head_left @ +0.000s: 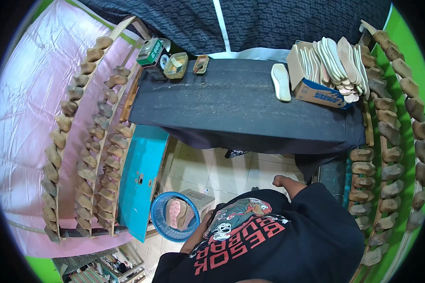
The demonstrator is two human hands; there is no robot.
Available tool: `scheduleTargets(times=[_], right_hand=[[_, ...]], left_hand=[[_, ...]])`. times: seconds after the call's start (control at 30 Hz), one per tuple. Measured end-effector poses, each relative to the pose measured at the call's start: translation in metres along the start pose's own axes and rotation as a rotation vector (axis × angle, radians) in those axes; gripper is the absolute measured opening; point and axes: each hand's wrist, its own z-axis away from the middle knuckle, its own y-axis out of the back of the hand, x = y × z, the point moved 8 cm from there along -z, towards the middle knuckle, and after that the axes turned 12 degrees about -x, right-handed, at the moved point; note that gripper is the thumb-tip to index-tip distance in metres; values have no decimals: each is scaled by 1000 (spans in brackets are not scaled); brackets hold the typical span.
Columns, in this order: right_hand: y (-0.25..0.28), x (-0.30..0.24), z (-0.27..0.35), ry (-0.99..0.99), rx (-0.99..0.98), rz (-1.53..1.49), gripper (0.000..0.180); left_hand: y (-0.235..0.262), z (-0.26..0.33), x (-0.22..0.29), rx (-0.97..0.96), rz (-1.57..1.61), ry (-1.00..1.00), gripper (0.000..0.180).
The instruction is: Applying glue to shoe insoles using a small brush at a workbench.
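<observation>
At the lower middle, my left hand (pixel 205 220) is beside the right rim of a blue plastic basket (pixel 157 225). Its fingers are mostly hidden, and whether it grips the rim cannot be told. Inside the tilted basket lie pinkish sole-shaped pieces (pixel 175 212). A cardboard box (pixel 199 199) is just behind the basket. My right hand (pixel 279 181) reaches out from a black sleeve over the tiled floor, in front of the table. Its fingers look curled closed, with nothing visible in them.
A dark cloth-covered table (pixel 212 101) spans ahead, bearing a carton of insoles (pixel 311 89), one loose insole (pixel 281 82), a green-black box (pixel 152 59) and a yellowish container (pixel 175 66). Racks of shoe lasts (pixel 87 160) flank both sides. A turquoise panel (pixel 139 188) is left.
</observation>
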Motion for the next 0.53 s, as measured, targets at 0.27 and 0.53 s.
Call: scheduleTargets(times=[0.27,0.53], right_hand=[[26,-2,29,-93,-90,-209,30],[73,-105,24,-28,82,-461,41]], left_hand=[[62,-12,68,156,-125,154,41],[72,-115,130,-472,-340,-468,47]])
